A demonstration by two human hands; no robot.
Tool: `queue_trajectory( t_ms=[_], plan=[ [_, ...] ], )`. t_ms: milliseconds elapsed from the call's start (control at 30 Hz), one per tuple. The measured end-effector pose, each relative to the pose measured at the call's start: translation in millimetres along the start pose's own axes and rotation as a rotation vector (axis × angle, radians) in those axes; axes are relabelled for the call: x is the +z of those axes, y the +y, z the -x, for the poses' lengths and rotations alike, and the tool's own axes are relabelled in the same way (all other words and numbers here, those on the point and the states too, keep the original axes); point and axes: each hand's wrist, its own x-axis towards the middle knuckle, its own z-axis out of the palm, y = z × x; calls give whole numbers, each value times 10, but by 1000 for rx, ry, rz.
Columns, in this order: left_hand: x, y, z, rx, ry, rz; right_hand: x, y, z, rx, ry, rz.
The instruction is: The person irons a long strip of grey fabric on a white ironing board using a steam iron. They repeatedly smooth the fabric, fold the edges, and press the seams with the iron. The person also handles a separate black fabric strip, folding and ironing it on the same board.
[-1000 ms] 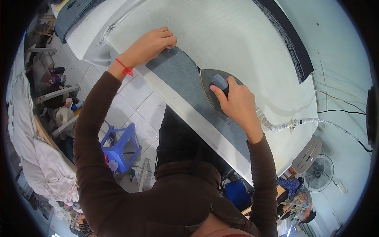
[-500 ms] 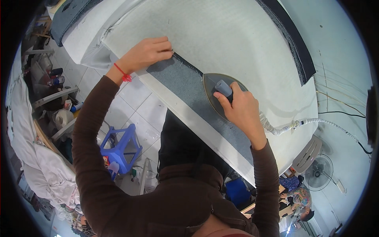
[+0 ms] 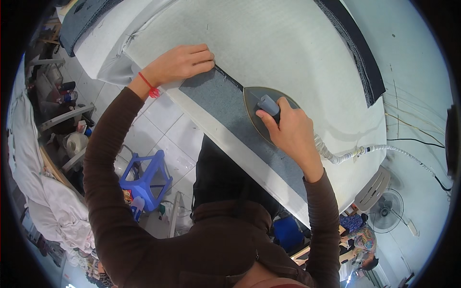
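Note:
A long strip of grey-blue denim (image 3: 218, 101) lies along the near edge of a white padded ironing table (image 3: 273, 53), its far edge folded into a dark narrow band. My left hand (image 3: 185, 62) is at the strip's upper left end, fingertips closed together on that folded edge. A red string bracelet circles the wrist. In my right hand (image 3: 295, 134) is the handle of a steam iron (image 3: 254, 108), thumb and fingers wrapped round it. The iron rests on the denim, its tip at the fold and pointing left. What lies beneath the iron is hidden.
A white-wrapped hose (image 3: 336, 156) runs from the iron to the right. Stacked dark denim pieces (image 3: 355, 53) lie at the table's far right. Beside the table are a blue plastic stool (image 3: 146, 180) on the tiled floor and a fan (image 3: 386, 211). Another person (image 3: 363, 240) sits at lower right.
The iron has slid slightly left along the strip with my right hand. My left hand has shifted a little to the right, fingers still on the folded edge.

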Motion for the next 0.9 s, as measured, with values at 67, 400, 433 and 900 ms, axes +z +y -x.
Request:
queue_trajectory(
  t_ms=[67, 400, 433, 900],
  plan=[
    [15, -22, 28, 20, 19, -4, -6, -31, -41, -4, 0, -1],
    [85, -28, 135, 37, 92, 47, 12, -139, -239, -45, 16, 5],
    [90, -27, 139, 35, 100, 50, 13, -157, -263, -49, 19, 9],
    [106, 43, 193, 4, 180, -71, 54, -369, -552, -62, -1, 10]
  ],
)
